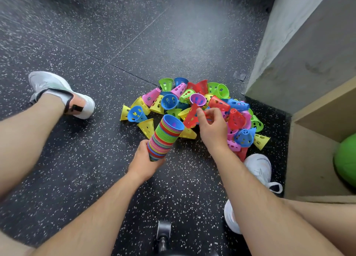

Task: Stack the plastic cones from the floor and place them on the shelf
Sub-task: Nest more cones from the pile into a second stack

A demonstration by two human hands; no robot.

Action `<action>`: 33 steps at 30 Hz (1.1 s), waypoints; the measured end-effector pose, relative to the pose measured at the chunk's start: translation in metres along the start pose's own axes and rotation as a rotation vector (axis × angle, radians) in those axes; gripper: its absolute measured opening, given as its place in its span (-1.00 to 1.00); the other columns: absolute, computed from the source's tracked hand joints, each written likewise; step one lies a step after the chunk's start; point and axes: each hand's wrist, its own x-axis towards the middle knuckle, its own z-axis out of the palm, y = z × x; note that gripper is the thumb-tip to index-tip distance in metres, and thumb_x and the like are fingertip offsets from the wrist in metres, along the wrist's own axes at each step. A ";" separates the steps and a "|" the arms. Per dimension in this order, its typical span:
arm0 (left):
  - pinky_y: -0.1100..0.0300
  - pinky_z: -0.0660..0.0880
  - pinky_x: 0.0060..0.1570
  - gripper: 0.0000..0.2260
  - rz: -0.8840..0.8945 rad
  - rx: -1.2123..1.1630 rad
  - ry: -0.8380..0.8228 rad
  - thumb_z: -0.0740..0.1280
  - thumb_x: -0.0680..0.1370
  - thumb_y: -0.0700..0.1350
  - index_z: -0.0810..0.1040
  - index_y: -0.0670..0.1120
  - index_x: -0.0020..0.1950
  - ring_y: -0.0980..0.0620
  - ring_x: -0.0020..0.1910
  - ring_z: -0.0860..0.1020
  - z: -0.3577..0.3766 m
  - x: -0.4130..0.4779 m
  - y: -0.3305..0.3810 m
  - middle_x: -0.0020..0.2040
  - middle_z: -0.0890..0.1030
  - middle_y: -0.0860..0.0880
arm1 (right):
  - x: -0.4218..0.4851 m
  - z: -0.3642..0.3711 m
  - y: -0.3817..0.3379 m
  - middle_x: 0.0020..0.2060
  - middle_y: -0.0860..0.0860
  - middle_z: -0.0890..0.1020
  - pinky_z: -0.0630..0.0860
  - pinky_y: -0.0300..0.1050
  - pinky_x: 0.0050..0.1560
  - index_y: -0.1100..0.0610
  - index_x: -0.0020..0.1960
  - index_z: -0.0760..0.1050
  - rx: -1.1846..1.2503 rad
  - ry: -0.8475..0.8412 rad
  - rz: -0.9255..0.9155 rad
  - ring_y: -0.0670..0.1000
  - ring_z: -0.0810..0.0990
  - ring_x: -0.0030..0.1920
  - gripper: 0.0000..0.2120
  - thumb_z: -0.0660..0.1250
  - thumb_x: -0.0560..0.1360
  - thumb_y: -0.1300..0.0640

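Holding nested stack (165, 135) in left hand (144, 160), fingers wrapped round its narrow end, just left of loose pile (217, 101). Pinching red cone (190, 118) with right hand (212, 129) at pile's near edge. Judged light, springy, slightly slick: thin glossy moulded plastic, perforated tapered walls. Best taken by rim or wall holes. Noted plywood shelf (317, 119) right of pile, speckled rubber floor (173, 43) beneath.

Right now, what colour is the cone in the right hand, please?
The cone is red; head view.

Bare forearms (92, 215), white sneakers (55, 88) with orange heels.
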 end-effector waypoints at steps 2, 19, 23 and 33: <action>-0.13 0.56 0.20 -0.38 -0.004 0.003 -0.002 0.58 0.36 0.08 0.28 0.18 0.25 -0.01 0.13 0.58 0.001 -0.001 0.000 0.15 0.53 0.07 | 0.002 -0.002 -0.008 -0.13 -0.09 0.62 0.42 -0.29 -0.07 0.08 -0.05 0.50 -0.013 0.013 -0.076 -0.09 0.56 -0.09 -0.73 0.37 0.55 -0.14; -0.10 0.58 0.14 -0.37 -0.047 -0.080 0.056 0.62 0.34 0.07 0.30 0.13 0.24 0.00 0.10 0.60 -0.003 -0.002 -0.007 0.14 0.56 0.04 | -0.019 0.043 -0.009 -0.02 -0.17 0.64 0.53 -0.05 0.12 -0.10 0.01 0.55 0.047 -0.358 -0.116 -0.09 0.59 0.07 -0.86 0.31 0.54 -0.13; -0.04 0.55 0.11 -0.41 -0.096 -0.090 0.147 0.64 0.35 0.03 0.31 0.13 0.17 -0.05 0.06 0.59 -0.011 -0.003 -0.018 0.10 0.58 0.03 | -0.009 0.072 -0.016 -0.01 -0.20 0.62 0.48 -0.18 0.17 0.00 0.13 0.57 0.119 -0.316 -0.055 -0.14 0.57 0.07 -0.86 0.27 0.63 0.04; 0.07 0.49 0.15 -0.40 -0.156 -0.124 0.263 0.63 0.40 -0.02 0.28 0.10 0.22 -0.05 0.13 0.57 -0.037 0.007 -0.043 0.18 0.55 -0.01 | 0.009 0.164 -0.001 0.46 0.00 0.41 0.37 0.13 0.43 -0.03 0.50 0.34 -0.520 -0.657 -0.266 0.11 0.34 0.46 -0.50 0.30 0.58 0.14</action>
